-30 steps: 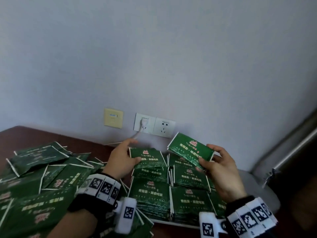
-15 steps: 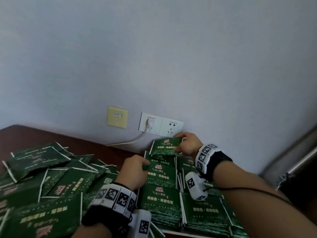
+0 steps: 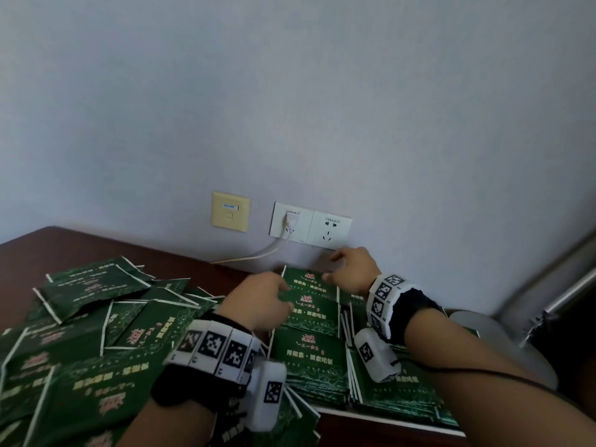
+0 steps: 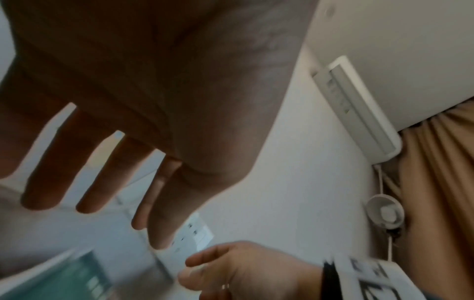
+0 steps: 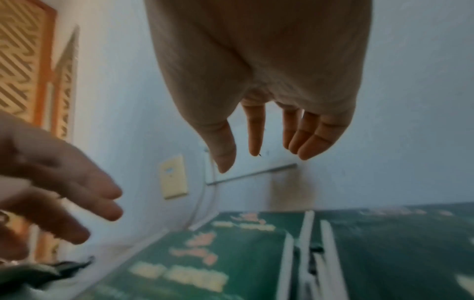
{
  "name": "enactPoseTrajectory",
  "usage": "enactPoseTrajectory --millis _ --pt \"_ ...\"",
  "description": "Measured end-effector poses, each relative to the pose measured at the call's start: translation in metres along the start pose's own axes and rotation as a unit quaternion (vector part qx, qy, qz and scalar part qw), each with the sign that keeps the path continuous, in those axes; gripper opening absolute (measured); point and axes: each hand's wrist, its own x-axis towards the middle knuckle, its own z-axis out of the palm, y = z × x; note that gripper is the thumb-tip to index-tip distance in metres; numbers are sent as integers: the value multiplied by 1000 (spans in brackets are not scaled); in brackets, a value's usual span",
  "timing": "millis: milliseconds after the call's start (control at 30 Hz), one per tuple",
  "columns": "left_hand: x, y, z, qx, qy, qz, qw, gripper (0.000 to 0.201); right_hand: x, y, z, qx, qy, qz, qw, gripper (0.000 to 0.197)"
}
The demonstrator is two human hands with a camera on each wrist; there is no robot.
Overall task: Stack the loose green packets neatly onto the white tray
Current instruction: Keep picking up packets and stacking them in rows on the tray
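Both hands empty rn, fingers spread loose: left hand (image 3: pixel 263 300) and right hand (image 3: pixel 353 269) hover over the far stack (image 3: pixel 309 285) on the white tray (image 3: pixel 387 417). Looks like the gap btwn placements imo. Next up: reach left to the loose pile (image 3: pixel 80 317), pinch one packet w/o dragging others.

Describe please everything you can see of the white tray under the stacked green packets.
Little of the white tray shows: only a thin white front edge, running along the near side below the packets. It looks flat and rigid; the material cannot be told. It lies level on the dark brown table, close to the wall. Neat rows of stacked green packets cover its whole top, so the surface and other edges are hidden. Neither hand touches the tray itself.
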Motion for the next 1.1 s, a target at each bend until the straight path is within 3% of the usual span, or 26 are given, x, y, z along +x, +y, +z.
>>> enactPoseTrajectory --millis 100,233,300,467,667,800,933,1100 --pt "-24 4 -32 -20 23 21 999 40 -34 -16 -23 114 6 -31 993 37" --pt "-60 -12 -76 32 29 -20 999 35 -102 -44 -50 238 -19 -63 969 23" --pt "-73 -25 -89 87 17 -42 995 32 -139 -50 -52 255 -74 -76 961 19" --pt "-90 -43 -87 212 -88 -88 969 40 -204 -46 -12 215 -195 -71 954 22" --pt "-81 -67 -86 225 -160 -99 956 37 -209 -57 45 155 -269 -57 949 35" --pt "-80 -83 -89 216 -181 -110 953 55 -207 -72 60 142 -257 -61 954 42" --pt "-82 -87 -82 254 -153 -118 948 39 -218 -81 66 164 -269 -80 946 55" --pt "-76 -92 -74 284 -149 -115 940 21 -228 -91 74 254 -267 -66 927 54"
